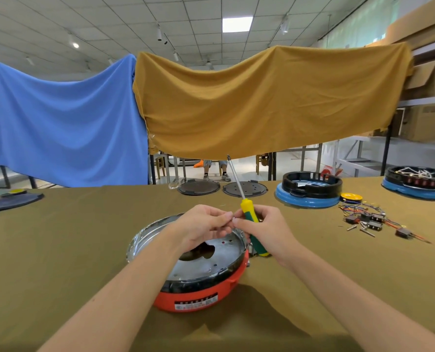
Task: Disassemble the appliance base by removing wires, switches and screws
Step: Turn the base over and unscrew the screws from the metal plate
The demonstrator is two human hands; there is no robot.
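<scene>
Passing something tiny, probably a screw, between hands over the red base (198, 298).
Right hand (264, 229) grips screwdriver (252, 229); left hand (201, 227) fingers pinch narrow. Slippery, easily dropped.

Bare bench (59, 250) lies open at lower left and lower right of frame. The red appliance base (198, 288) blocks the centre. Loose switches and wires (371, 219) obstruct the right; blue-rimmed bases (309, 191) stand beyond.
</scene>
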